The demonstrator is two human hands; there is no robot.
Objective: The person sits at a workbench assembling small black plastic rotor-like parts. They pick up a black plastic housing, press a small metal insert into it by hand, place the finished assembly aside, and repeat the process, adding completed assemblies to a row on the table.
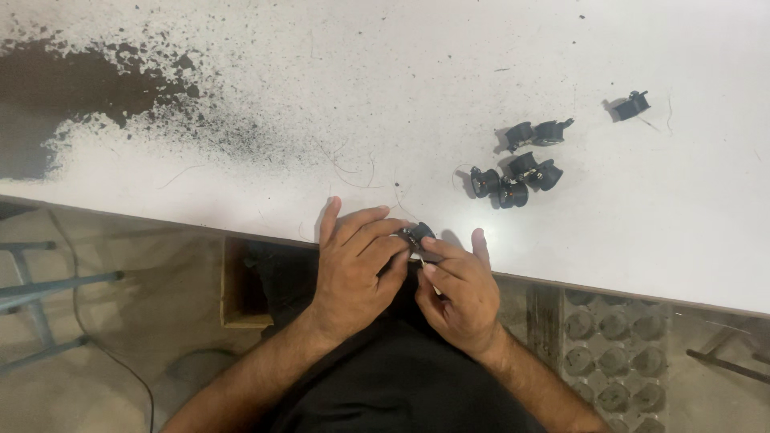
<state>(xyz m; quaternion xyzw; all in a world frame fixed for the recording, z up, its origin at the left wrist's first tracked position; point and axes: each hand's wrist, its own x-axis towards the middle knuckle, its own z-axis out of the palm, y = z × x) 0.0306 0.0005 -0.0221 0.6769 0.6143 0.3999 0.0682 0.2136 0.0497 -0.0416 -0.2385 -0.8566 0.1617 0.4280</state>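
Together, fingers [377,240] (both hands) around black part [419,234]

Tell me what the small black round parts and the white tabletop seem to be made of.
Small black round parts: probably moulded plastic, with a dull uniform sheen. White tabletop: likely painted or laminated board; the smooth coating is worn away to a dark layer at the left.

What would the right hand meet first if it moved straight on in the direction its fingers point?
The right hand points up and left, so it would first meet the small black part held between both hands, then the left hand's fingers. Depth is hard to judge.
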